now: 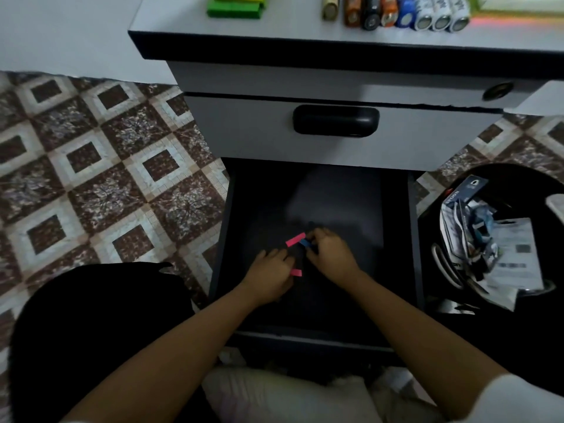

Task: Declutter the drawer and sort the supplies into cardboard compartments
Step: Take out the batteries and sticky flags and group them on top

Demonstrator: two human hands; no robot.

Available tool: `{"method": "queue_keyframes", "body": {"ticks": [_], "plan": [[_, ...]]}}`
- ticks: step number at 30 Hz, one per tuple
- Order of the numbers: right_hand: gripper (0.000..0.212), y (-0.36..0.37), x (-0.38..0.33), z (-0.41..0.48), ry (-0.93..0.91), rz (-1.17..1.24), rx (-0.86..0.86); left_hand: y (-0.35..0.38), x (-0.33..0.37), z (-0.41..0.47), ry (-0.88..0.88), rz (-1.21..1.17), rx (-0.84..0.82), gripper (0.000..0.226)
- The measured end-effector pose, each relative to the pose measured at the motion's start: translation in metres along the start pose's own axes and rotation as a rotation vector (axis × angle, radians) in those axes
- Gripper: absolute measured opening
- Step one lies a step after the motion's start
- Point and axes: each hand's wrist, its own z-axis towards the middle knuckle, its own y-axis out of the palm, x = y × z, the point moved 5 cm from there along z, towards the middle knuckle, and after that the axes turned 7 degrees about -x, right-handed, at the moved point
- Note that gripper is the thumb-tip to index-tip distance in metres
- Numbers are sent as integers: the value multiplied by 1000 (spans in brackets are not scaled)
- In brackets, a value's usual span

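The lower drawer (pixel 396 270) is pulled out, dark inside. Both hands reach down into it. My right hand (pixel 331 253) pinches a small blue piece (pixel 305 244) at its fingertips, and a pink strip (pixel 295 239) lies right beside it, touching or overlapping. My left hand (pixel 270 277) rests low on the drawer floor with fingers curled; a second pink strip (pixel 296 272) pokes out at its fingertips. Whether the left hand holds that strip is unclear. On the cabinet top sit a row of several batteries (pixel 396 12) and a green stack of pads (pixel 235 7).
A closed grey upper drawer with a black handle (pixel 335 120) sits above the open one. A black bin (pixel 494 239) full of paper and packaging stands on the right. Patterned tiled floor (pixel 91 178) spreads to the left, with a black shape (pixel 91 315) at lower left.
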Motion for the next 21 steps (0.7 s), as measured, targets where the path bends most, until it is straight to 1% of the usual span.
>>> {"method": "queue_keyframes", "body": {"ticks": [2, 4, 6, 7, 9, 10, 12, 15, 18, 19, 21], "plan": [[32, -1, -8, 6, -75, -77, -13, -3, -4, -2, -9, 12, 1, 36], [35, -1, -17, 9, -148, -212, -41, -6, -8, -3, -22, 5, -11, 35], [33, -3, -24, 11, -236, -335, -38, -11, -13, -4, -31, -26, -13, 34], [30, -3, -25, 12, -251, -387, -66, -14, -15, -5, -32, -45, -9, 33], [20, -5, -22, 12, -281, -463, -38, -21, -19, -4, -29, -74, -5, 32], [18, -5, -21, 11, -296, -498, -42, -24, -21, -4, -24, -83, -7, 31], [23, -7, -22, 8, -317, -538, -50, -30, -24, -3, -11, -104, -4, 31], [30, -6, -18, 6, -285, -512, 5, -39, -32, -2, 1, -172, 10, 30], [29, -1, -18, 2, -233, -415, -7, -50, -40, -1, 2, -237, 33, 30], [26, 1, -18, -1, -207, -357, -12, -53, -42, -1, 2, -255, 42, 30], [19, 4, -18, -6, -117, -156, -9, -59, -47, -2, -10, -287, 58, 29]]}}
